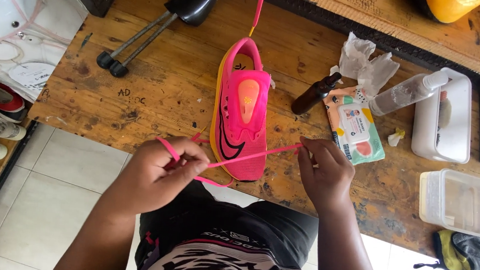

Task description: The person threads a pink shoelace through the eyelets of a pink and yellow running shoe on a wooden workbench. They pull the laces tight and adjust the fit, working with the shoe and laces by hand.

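Pulling pink lace [253,154] taut over pink shoe [242,109], both hands; wipes pack [354,130] beside.

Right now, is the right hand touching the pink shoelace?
Touching. The head view shows the right hand pinching the pink shoelace at its fingertips; the lace runs taut from there across the toe of the pink shoe to the left hand.

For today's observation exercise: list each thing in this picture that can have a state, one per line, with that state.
Pink shoe: lying on the wooden bench, tongue showing, eyelets unlaced.
Pink lace: pulled taut across the shoe's toe, between both hands.
Left hand: closed on the lace.
Right hand: pinching the lace end.
Brown bottle: lying down, capped.
Clear spray bottle: lying tilted on the white tray.
Wipes pack: flat, flap shut.
Clear plastic box: lid on.
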